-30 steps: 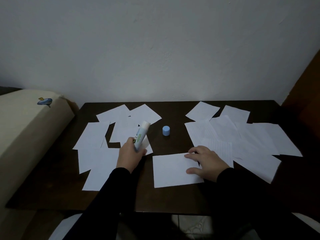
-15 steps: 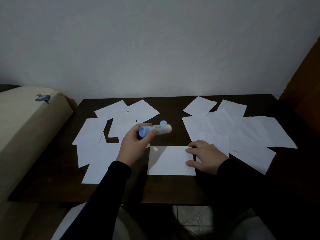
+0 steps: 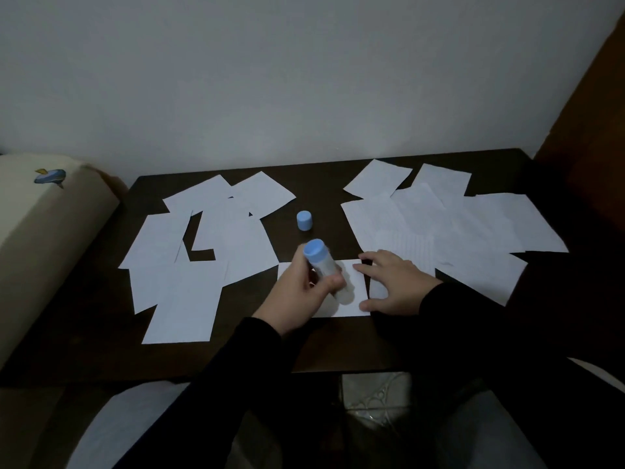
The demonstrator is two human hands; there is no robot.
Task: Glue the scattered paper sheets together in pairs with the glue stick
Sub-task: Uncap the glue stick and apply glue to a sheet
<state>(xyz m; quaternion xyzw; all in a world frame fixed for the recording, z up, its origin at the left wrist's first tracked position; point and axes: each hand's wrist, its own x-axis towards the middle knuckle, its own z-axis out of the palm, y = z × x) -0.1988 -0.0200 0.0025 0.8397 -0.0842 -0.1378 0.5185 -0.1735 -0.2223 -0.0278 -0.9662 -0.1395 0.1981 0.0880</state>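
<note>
The dark table (image 3: 338,343) carries two spreads of white paper, the left pile (image 3: 189,265) at nine o'clock and the right pile (image 3: 456,231) at two o'clock, with one single sheet (image 3: 355,286) lying apart at the centre, toward the near edge. The step in hand looks like spreading glue on that sheet, with no second sheet laid on it yet.

The right hand (image 3: 399,282) lies flat on the sheet's three o'clock end, fingers straight and spread, pressing it down. The left hand (image 3: 297,296) is wrapped around the glue stick (image 3: 321,265), which sits over the sheet's middle. Its long axis is tilted: the blue base points up toward eleven o'clock and the working end points down toward five o'clock at the paper. Whether the tip actually touches is hidden by the fingers.

The small blue cap (image 3: 304,220) stands alone at twelve o'clock between the piles.

Next would likely come strokes across the sheet while it is kept pinned, then a partner sheet from a pile, aligned edge to edge.
</note>
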